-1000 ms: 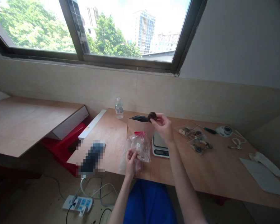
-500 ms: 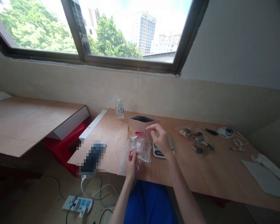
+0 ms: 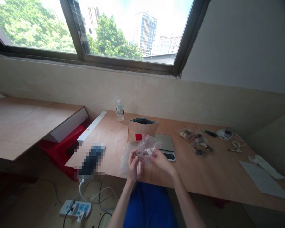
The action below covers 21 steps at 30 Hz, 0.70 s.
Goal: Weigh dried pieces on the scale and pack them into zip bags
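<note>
Both hands hold a small clear zip bag (image 3: 148, 148) with a red-marked seal and a white label, tilted over the table's front edge. My left hand (image 3: 133, 166) grips its lower left part, with a small brownish item visible inside. My right hand (image 3: 161, 160) pinches its lower right corner. Behind the bag stands a kraft paper pouch (image 3: 142, 130) with a black lining and a red patch. A digital kitchen scale (image 3: 165, 145) sits just right of it, partly hidden by the bag. A loose clear plastic bag (image 3: 126, 161) lies under my left hand.
On the wooden table (image 3: 211, 171) lie small bags of dark pieces (image 3: 200, 147), a screwdriver (image 3: 207, 133), a white round object (image 3: 224, 134) and a blurred phone (image 3: 91, 161). A water bottle (image 3: 120, 110) stands by the wall. A power strip (image 3: 76, 208) and cables lie on the floor.
My right hand has moved down from the pouch, across the scale, and onto the zip bag. The bag is now lifted and tilted, and the scale's top and display show fully.
</note>
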Tool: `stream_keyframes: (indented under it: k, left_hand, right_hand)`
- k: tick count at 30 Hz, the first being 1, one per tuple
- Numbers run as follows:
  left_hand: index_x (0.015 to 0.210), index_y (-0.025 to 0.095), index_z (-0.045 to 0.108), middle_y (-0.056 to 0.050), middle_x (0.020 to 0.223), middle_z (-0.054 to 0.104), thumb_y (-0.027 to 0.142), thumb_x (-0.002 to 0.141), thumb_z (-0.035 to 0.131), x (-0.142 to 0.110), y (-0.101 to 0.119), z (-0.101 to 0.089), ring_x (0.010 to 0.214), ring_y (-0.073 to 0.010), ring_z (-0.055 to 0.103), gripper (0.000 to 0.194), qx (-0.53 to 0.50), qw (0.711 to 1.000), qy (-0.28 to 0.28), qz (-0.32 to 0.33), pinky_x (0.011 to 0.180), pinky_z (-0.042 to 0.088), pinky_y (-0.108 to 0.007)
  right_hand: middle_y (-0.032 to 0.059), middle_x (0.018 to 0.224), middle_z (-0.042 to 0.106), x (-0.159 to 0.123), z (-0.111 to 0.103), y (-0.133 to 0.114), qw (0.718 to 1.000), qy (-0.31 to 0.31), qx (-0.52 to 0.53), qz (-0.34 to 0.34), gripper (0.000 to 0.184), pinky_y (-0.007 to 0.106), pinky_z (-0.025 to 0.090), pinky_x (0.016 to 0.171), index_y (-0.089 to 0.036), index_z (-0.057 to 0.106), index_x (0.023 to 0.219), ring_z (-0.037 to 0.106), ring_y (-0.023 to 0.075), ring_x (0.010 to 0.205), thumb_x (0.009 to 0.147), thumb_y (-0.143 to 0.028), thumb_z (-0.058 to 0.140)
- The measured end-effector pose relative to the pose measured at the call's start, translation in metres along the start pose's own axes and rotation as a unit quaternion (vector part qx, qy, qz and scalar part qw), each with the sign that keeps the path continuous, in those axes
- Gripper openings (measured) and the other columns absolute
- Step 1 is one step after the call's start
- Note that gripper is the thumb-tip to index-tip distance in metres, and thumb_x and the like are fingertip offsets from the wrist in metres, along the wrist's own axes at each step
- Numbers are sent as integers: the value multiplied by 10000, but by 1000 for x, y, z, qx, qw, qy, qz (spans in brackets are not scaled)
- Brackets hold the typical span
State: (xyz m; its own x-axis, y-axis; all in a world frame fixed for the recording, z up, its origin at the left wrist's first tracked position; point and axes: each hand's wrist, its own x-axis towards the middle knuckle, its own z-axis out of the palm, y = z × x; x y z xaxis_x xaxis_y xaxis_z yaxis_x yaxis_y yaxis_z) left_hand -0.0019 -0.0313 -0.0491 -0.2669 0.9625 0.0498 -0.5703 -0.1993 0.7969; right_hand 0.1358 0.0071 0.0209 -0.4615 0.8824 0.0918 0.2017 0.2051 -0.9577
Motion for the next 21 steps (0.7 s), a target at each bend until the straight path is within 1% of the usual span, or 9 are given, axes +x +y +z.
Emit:
stream_keyframes:
  k: [3,5,9,12,14,16,18,19,21]
  left_hand:
    - [1045,195,596,-50,971,646,316,751,632,-3,6,8,866,-191,615,320,15,1000,-1,-6,747,473,-275]
    - [1058,203,597,-54,1022,644,334,747,641,-4,11,12,984,-217,591,341,33,999,-1,-10,841,454,-298]
    - [1111,201,586,-70,1131,620,355,775,622,-7,23,18,1111,-236,535,371,100,995,-20,-1,951,403,-331]
    - [1142,202,581,-74,1201,590,345,810,588,-11,36,20,1156,-232,507,362,139,989,-43,5,971,391,-321]
    - [1157,197,575,-81,1217,584,348,829,563,-14,43,20,1102,-222,546,361,143,989,-47,-2,924,427,-306]
    - [1181,182,552,-100,1185,605,368,851,527,-17,47,18,952,-200,615,380,128,991,-38,-17,836,475,-303]
    - [1220,178,511,-113,1164,616,388,864,500,-20,49,16,833,-177,638,413,108,993,-30,-29,773,497,-306]
    - [1239,183,490,-113,1160,617,396,863,499,-20,50,15,822,-174,639,432,104,994,-24,-30,766,499,-307]
    - [1264,195,466,-99,1116,637,415,853,510,-20,52,13,852,-179,636,468,115,993,-6,-20,771,496,-302]
  right_hand:
    - [48,1007,662,-3,-3,-8,999,-12,22,-24,282,358,435,896,-212,638,994,601,227,974,781,-397,623]
    - [41,1005,661,-5,-4,-11,1000,-6,10,-25,256,343,427,898,-217,645,983,602,212,966,789,-381,615]
    - [32,847,677,-6,-7,-10,999,32,-35,14,212,303,454,776,-181,666,836,616,191,806,792,-376,597]
    - [27,784,669,-6,-13,-12,998,35,-49,25,210,275,449,704,-169,667,778,600,176,738,790,-364,590]
    - [21,773,659,-4,-20,-19,997,37,-63,13,185,263,442,688,-172,670,774,591,169,733,783,-339,593]
    - [12,762,646,1,-29,-31,995,53,-81,-5,151,256,437,685,-177,668,772,584,161,726,774,-310,595]
    - [11,772,644,8,-36,-47,993,58,-103,-29,134,252,433,690,-183,668,767,583,156,729,774,-289,587]
    - [12,784,647,12,-38,-56,991,47,-117,-42,136,251,432,697,-186,673,768,585,155,739,779,-285,581]
    - [17,819,658,20,-38,-73,988,0,-141,-66,151,249,427,716,-191,689,786,592,156,769,790,-283,568]
